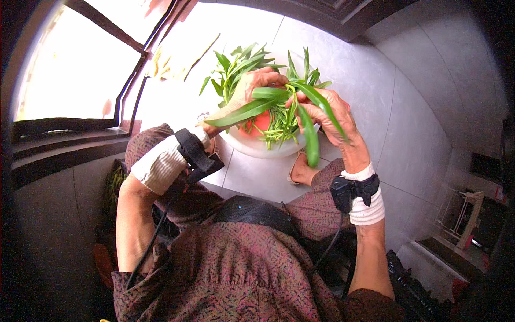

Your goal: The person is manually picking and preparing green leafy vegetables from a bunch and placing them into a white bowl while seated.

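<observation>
Both hands meet over a round white basin (257, 149). My right hand (336, 116) pinches the stem of a leafy green sprig (307, 133), which looks like water spinach, with long leaves hanging down. The fingers of my left hand (257, 82) are curled at the top of the same sprig, with its leaves crossing in front of that wrist. Longer leafy greens (229, 68) lie at the basin's far left and reach past the rim. Short picked pieces of greens (281, 124) rest nearer to me, beside a red surface (257, 124) inside the basin.
Grey floor tiles (362, 80) surround the basin. A glazed door or window frame (132, 80) stands at the left, with glare behind it. My foot in a slipper (301, 171) is just right of the basin. Cables (151, 237) run from the wrist straps. A light-coloured rack (468, 217) stands far right.
</observation>
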{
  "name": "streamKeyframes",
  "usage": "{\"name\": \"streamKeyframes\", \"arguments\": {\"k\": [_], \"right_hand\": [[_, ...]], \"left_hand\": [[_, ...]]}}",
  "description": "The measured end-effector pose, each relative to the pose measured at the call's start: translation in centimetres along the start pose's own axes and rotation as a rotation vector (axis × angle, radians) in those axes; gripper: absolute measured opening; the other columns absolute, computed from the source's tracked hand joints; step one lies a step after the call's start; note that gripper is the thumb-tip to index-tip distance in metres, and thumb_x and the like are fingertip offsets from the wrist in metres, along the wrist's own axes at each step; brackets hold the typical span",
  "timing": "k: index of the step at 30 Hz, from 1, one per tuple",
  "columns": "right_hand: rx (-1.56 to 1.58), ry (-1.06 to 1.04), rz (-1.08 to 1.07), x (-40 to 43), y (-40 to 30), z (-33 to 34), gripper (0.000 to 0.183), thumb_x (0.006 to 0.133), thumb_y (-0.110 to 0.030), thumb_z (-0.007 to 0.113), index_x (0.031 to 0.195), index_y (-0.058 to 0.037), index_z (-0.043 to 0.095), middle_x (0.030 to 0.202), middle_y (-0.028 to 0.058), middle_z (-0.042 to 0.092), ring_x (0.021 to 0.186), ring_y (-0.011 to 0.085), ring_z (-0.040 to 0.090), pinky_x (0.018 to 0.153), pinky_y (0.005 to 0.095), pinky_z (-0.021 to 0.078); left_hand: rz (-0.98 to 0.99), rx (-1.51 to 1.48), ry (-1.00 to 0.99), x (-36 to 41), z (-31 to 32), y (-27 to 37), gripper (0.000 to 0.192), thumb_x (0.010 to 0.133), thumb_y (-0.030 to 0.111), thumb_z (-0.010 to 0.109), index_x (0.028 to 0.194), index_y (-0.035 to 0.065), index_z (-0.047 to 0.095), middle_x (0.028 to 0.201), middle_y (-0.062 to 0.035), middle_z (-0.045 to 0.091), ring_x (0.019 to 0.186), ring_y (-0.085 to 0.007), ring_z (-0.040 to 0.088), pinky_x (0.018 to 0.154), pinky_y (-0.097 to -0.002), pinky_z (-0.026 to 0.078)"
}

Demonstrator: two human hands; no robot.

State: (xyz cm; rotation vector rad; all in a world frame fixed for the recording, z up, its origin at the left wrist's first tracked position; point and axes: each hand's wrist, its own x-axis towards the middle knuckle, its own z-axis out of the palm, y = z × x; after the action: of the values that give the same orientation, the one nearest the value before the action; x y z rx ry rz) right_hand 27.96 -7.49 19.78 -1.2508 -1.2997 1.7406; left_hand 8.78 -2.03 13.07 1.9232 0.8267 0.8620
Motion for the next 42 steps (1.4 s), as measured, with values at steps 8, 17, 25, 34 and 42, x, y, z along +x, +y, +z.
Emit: {"name": "streamKeyframes", "arguments": {"k": [8, 17, 25, 34, 42], "right_hand": [[0.210, 0.050, 0.046, 0.0, 0.7, 0.0, 0.032, 0.087, -0.032, 0.055, 0.089, -0.0011, 0.061, 0.059, 0.0037, 0.057, 0.047, 0.0098, 0.053, 0.044, 0.0195, 0.0410], [0.285, 0.165, 0.067, 0.5, 0.4, 0.6, 0.026, 0.086, -0.025, 0.054, 0.077, -0.0013, 0.060, 0.061, 0.0060, 0.058, 0.047, 0.0132, 0.053, 0.042, 0.0248, 0.0410], [0.287, 0.241, 0.156, 0.4, 0.1, 1.1, 0.015, 0.077, -0.018, 0.061, 0.075, -0.0029, 0.059, 0.060, 0.0048, 0.058, 0.046, 0.0138, 0.053, 0.041, 0.0250, 0.0409], [0.234, 0.253, 0.120, 0.6, 0.7, 0.9, 0.012, 0.077, -0.013, 0.056, 0.081, -0.0016, 0.058, 0.067, 0.0040, 0.058, 0.057, 0.0127, 0.055, 0.052, 0.0252, 0.0449], [0.166, 0.289, 0.137, 1.1, 1.7, 0.5, 0.008, 0.074, -0.006, 0.055, 0.076, 0.0007, 0.058, 0.070, 0.0042, 0.057, 0.060, 0.0120, 0.054, 0.053, 0.0248, 0.0426]], "left_hand": [[0.190, 0.062, 0.054, 0.0, -0.2, 0.4, 0.026, 0.070, 0.017, 0.064, 0.093, 0.0056, 0.062, 0.075, -0.0096, 0.056, 0.070, -0.0263, 0.056, 0.061, -0.0336, 0.045], [0.117, 0.111, 0.052, -0.2, -0.1, 1.5, 0.025, 0.071, 0.015, 0.067, 0.093, 0.0043, 0.060, 0.077, -0.0105, 0.053, 0.070, -0.0267, 0.056, 0.062, -0.0349, 0.045], [0.120, 0.116, 0.029, -0.4, 0.0, 1.3, 0.019, 0.076, 0.012, 0.061, 0.095, 0.0049, 0.060, 0.075, -0.0111, 0.051, 0.070, -0.0283, 0.056, 0.062, -0.0358, 0.044], [0.012, 0.235, 0.032, -0.1, 0.6, 0.8, 0.015, 0.078, 0.008, 0.060, 0.091, 0.0030, 0.062, 0.075, -0.0110, 0.056, 0.073, -0.0264, 0.059, 0.064, -0.0348, 0.047], [0.016, 0.184, -0.001, -0.4, 1.1, 0.6, 0.014, 0.077, 0.013, 0.061, 0.088, 0.0036, 0.064, 0.076, -0.0125, 0.057, 0.073, -0.0295, 0.058, 0.064, -0.0363, 0.044]]}}
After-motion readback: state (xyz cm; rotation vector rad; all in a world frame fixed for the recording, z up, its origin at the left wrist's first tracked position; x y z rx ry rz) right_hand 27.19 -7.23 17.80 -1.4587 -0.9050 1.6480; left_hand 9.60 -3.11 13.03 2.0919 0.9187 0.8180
